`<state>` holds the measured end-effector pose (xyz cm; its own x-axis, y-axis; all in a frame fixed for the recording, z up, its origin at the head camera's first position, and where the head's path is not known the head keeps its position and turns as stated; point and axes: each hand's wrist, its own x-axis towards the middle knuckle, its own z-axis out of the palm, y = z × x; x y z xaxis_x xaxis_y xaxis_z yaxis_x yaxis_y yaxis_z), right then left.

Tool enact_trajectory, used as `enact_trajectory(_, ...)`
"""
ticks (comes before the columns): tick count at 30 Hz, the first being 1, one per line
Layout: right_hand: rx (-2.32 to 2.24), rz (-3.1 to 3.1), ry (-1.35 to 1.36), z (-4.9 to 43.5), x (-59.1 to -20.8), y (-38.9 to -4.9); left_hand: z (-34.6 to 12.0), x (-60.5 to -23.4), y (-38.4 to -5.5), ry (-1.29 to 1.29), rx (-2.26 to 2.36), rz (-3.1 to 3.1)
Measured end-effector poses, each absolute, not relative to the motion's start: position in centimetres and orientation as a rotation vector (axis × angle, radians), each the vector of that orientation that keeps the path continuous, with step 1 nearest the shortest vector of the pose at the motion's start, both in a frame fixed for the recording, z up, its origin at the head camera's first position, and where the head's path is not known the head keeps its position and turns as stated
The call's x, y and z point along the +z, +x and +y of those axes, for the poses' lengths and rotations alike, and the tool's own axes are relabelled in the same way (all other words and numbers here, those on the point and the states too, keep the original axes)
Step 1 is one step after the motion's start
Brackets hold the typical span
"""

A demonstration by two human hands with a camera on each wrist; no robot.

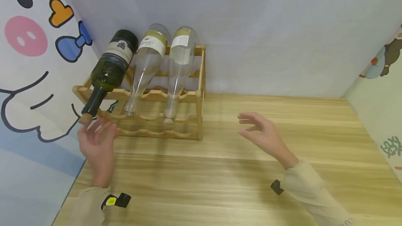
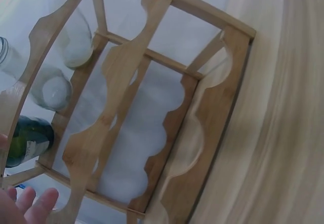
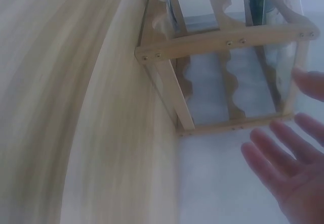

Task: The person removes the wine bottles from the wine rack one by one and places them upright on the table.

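Note:
A dark green wine bottle (image 1: 108, 69) with a cork (image 1: 85, 119) in its neck lies tilted, neck toward me, on the top tier of a wooden wine rack (image 1: 201, 114). My left hand (image 1: 97, 145) is just below that cork, fingers loosely bent; whether they touch it I cannot tell. Beside the green bottle lie a clear bottle (image 1: 146, 69) in the middle and another clear bottle (image 1: 179, 69) on the right, which has a stopper in its mouth. My right hand (image 1: 265, 137) hovers to the right of the rack, fingers relaxed and apart from the thumb, holding nothing.
The rack stands on a wood-grain table (image 1: 220, 177) against a pale back wall (image 1: 276, 37). A panel with cartoon drawings (image 1: 34, 76) rises at the left, close to the green bottle. Another decorated panel (image 1: 383, 104) borders the right side. The rack's lower tier shows no bottles.

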<state>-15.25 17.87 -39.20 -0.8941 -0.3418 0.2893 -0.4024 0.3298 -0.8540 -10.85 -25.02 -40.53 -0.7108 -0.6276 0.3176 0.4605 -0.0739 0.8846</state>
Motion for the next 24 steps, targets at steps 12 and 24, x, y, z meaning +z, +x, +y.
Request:
enact_trajectory(12, 1.75, -2.51, 0.765, 14.3, -39.3, -16.8, -26.1, -38.9, -12.8, 0.035, -1.833, -1.291)
enact_trajectory(24, 1.803, -2.503, 0.808, 10.6, -37.4, -17.7, -24.8, -36.2, -13.6, -0.017, -1.733, -1.249)
